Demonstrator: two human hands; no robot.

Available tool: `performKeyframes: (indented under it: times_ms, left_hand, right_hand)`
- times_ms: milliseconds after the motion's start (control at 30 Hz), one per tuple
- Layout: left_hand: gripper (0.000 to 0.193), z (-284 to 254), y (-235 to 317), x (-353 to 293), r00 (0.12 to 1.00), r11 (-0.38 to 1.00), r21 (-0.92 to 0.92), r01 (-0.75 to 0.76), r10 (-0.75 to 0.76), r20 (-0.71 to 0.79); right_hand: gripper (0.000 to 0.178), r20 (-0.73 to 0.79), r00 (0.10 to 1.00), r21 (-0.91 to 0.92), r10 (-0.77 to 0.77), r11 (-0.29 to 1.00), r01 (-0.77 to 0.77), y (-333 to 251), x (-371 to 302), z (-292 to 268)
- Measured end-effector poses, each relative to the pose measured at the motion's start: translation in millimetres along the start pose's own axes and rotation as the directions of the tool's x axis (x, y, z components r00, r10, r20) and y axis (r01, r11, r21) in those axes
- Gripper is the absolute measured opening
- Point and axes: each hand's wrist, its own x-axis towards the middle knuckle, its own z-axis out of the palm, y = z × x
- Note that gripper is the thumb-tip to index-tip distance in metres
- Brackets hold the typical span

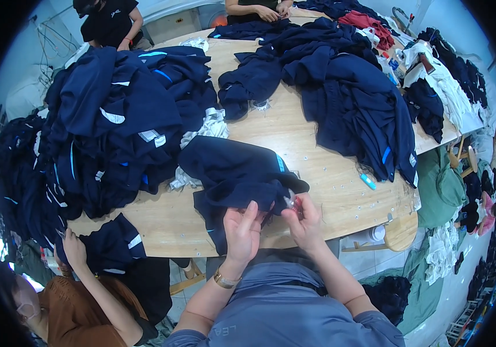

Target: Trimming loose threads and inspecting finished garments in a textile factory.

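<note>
A navy garment with a light blue strip lies bunched at the near edge of the table in front of me. My left hand is closed on its near fold, thumb on top and the other fingers partly hidden by cloth. My right hand grips small metal thread snips, their silver tip against the garment's right end. Fingers and fabric cover part of the snips.
A tall heap of navy garments stands left, another pile right. White fabric scraps and a turquoise marker-like stick lie on the wooden table. A co-worker in brown handles navy cloth at lower left; two people stand across.
</note>
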Motion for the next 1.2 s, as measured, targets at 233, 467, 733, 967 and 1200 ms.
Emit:
performKeyframes:
  times_ms: [233,467,733,967,1200]
  left_hand:
    - [0.023,-12.2,-4.8,-4.0,1.0,1.0,0.022,0.017,-0.017,0.0]
    - [0.023,-4.4,6.3,2.8,0.995,0.997,-0.05,0.066,-0.07,-0.077]
    - [0.025,-15.4,1.7,3.2,0.994,0.981,-0.156,0.112,-0.113,0.001]
    - [0.025,-13.1,2.1,2.1,0.995,0.981,-0.164,0.099,-0.096,0.024]
    - [0.025,-9.3,3.5,1.5,0.994,0.983,-0.145,0.112,-0.111,0.017]
  right_hand:
    - [0.02,0.135,0.955,-0.096,-0.266,0.955,0.279,-8.4,1.4,18.4]
    - [0.022,0.299,0.889,0.071,-0.347,0.937,0.342,-14.5,-14.4,9.6]
    - [0.026,0.115,0.958,-0.298,-0.264,0.911,0.286,3.8,-0.9,4.5]
    - [0.03,0.141,0.933,-0.411,-0.332,0.837,0.36,7.3,0.1,5.5]
    - [0.032,0.144,0.926,-0.421,-0.349,0.826,0.376,9.3,2.6,4.7]
